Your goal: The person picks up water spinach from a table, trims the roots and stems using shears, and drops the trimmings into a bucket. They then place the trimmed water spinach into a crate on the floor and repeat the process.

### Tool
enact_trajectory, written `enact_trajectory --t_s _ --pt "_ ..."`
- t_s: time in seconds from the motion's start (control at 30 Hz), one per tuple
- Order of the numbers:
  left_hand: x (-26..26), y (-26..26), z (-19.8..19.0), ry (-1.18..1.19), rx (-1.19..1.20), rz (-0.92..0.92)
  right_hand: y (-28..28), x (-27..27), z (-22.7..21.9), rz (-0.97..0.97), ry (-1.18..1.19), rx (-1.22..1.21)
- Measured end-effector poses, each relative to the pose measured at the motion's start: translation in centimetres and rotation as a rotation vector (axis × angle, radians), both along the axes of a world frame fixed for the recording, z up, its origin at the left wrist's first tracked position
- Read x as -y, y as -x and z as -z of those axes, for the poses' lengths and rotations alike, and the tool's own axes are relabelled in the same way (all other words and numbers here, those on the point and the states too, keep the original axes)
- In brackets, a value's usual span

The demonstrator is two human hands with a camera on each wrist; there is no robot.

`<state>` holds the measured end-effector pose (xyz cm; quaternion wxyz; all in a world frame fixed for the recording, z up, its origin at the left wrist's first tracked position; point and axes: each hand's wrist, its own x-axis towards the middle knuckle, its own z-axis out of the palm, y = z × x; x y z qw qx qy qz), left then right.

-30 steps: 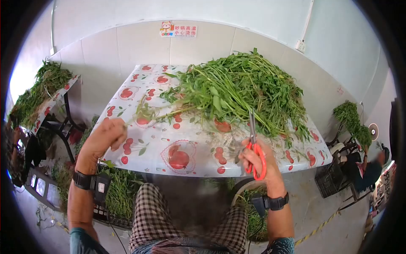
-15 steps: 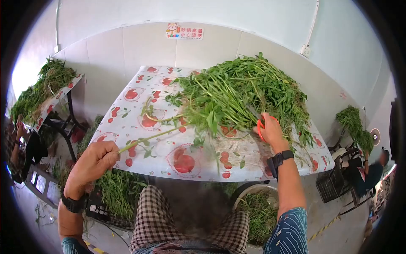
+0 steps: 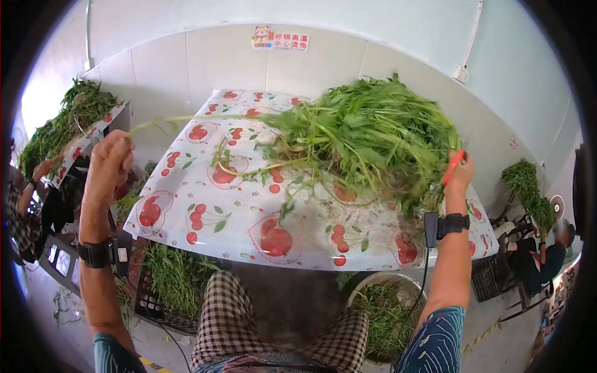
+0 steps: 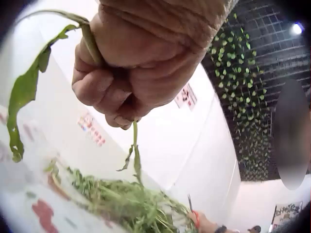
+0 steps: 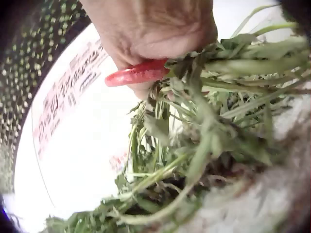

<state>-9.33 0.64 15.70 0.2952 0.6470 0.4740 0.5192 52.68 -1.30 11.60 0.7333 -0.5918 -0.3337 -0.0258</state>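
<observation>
Raised beyond the table's left edge, my left hand (image 3: 112,158) has its fingers curled tightly round a long green stem (image 3: 186,117). The stem stretches across to a big heap of leafy green stalks (image 3: 367,130) on the table. A leaf (image 4: 24,90) dangles from the gripped stem in the left wrist view. My right hand (image 3: 459,177) is at the heap's right side, holding scissors by their red handles (image 3: 454,165). Leaves and stalks lie right against that hand in the right wrist view, hiding much of its fingers. In the left wrist view a scissor blade (image 4: 190,202) points up.
The table (image 3: 298,239) has a fruit-print cover. Below its front edge stand a black crate (image 3: 177,323) of greens and a round tub (image 3: 360,291) of cuttings. Side tables left and right carry more greens (image 3: 68,118), with a person (image 3: 547,261) seated at the right.
My left hand, empty at first, took hold of a stem and has lifted it up and left. My right hand has moved right with the scissors, to the heap's far right side.
</observation>
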Motion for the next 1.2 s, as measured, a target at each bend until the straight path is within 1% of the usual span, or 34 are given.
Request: enact_trajectory --t_s 0.03,0.07,0.1,0.13,0.17,0.2,0.23,0.27,0.37,0.4,0.47,0.5,0.53,0.6,0.63,0.67,0.7,0.73,0.77,0.8,0.9,1.0,1.03,1.1,1.13,1.2 --pt "-0.5 1.4 0.0 0.016 0.156 0.034 -1.3 -0.1 0.1 0.117 -0.024 0.049" --pt "-5.3 5.3 4.8 -0.349 -0.324 -0.122 -3.3 -0.4 0.8 0.235 -0.048 0.099" --pt "-6.4 5.5 7.4 -0.473 -0.711 -0.067 -4.9 -0.4 1.5 0.354 -0.068 0.148" --pt "-6.8 5.0 9.2 -0.66 -1.043 -0.009 -5.6 -0.1 1.7 0.374 -0.016 0.17" --pt "-7.1 5.6 9.7 -0.308 -0.695 -0.038 -6.3 0.1 1.9 0.395 0.035 0.192" --pt "-6.7 5.5 9.4 -0.049 -0.268 -0.125 -6.4 0.6 1.9 0.439 0.086 0.285" --pt "-5.2 4.7 6.9 0.194 0.123 -0.273 -6.5 1.4 2.3 0.482 0.154 0.376" --pt "-4.8 4.8 6.2 0.111 0.101 -0.15 -7.0 2.2 2.7 0.379 0.381 0.491" --pt "-6.0 3.5 7.5 0.083 -0.238 -0.025 -3.8 2.4 3.3 0.315 0.729 0.66" --pt "-5.9 2.8 7.5 0.129 -0.194 -0.03 -1.4 2.9 3.0 0.312 0.749 0.673" --pt "-6.4 1.3 7.4 0.213 -0.107 -0.025 2.1 3.4 1.8 0.346 0.684 0.758" --pt "-6.8 1.2 7.6 0.219 -0.111 -0.021 3.8 4.0 1.3 0.362 0.658 0.799" --pt "-7.1 1.2 8.0 0.227 -0.111 -0.021 5.6 4.5 0.6 0.228 0.568 0.769" --pt "-7.3 1.2 8.5 0.258 -0.083 -0.024 10.3 5.3 -0.1 -0.161 0.46 0.627" --pt "-7.4 1.0 8.5 0.276 -0.057 -0.024 12.3 5.5 -0.1 -0.502 0.488 0.347" --pt "-7.6 0.8 8.4 0.29 -0.031 -0.021 14.4 5.5 0.9 -0.671 0.515 0.364" --pt "-7.8 0.6 8.3 0.275 -0.01 -0.004 16.6 5.3 2.2 -0.67 0.522 0.465" --pt "-8.0 0.5 8.1 0.26 0.009 0.012 18.6 4.9 3.3 -0.752 0.636 0.44" --pt "-8.1 0.5 7.8 0.246 0.024 0.025 22.0 6.0 1.7 -0.683 0.801 0.656" --pt "-8.0 0.2 7.2 0.232 0.044 0.023 23.2 5.3 3.3 -0.657 0.732 0.803" --pt "-7.2 -1.1 4.2 0.189 0.106 0.023 26.8 4.0 5.5 -0.57 0.794 1.085" --pt "-7.1 -1.1 1.7 0.134 0.145 0.056 26.6 2.3 7.5 -0.616 0.755 1.086" --pt "-7.5 -0.6 1.2 0.101 0.184 0.042 26.1 1.9 7.1 -0.548 0.766 1.055" --pt "-8.8 0.8 0.2 0.047 0.264 0.013 23.2 0.9 5.5 -0.42 0.799 0.989" --pt "-9.7 1.9 -0.5 0.074 0.361 0.015 21.3 0.5 4.5 -0.326 0.797 0.963" --pt "-10.3 2.6 -1.8 -0.025 0.524 -0.038 16.7 -0.6 2.0 -0.104 0.765 0.923"
